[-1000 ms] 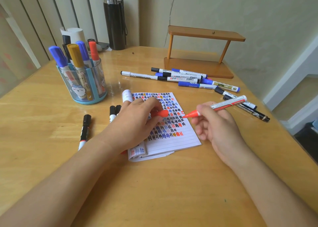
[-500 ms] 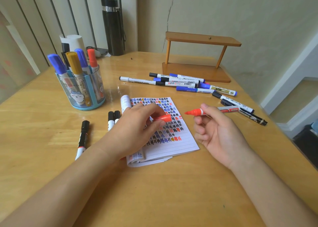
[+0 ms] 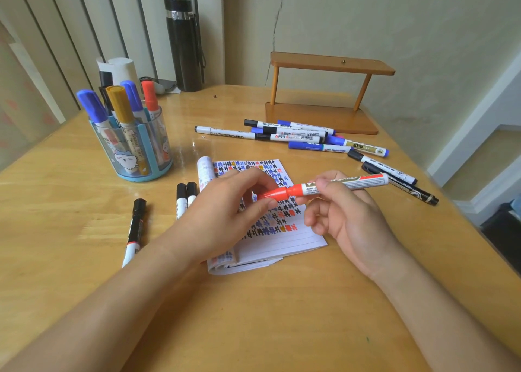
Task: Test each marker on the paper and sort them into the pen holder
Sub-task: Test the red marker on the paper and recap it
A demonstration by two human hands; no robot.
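Observation:
A red marker lies level above the lined notepad, whose page is covered in coloured test marks. My right hand grips its white barrel. My left hand pinches the red cap, which sits on the marker's tip end. The clear blue pen holder stands at the left with several markers upright in it: blue, gold, red and black. Several loose markers lie in a pile beyond the notepad.
Three black-capped markers lie left of the notepad. A small wooden shelf stands at the back, a black flask in the far corner. The table edge runs along the right, near the black markers.
My right hand turned the red marker level and brought its tip to the cap in my left hand; cap and marker have come together above the notepad.

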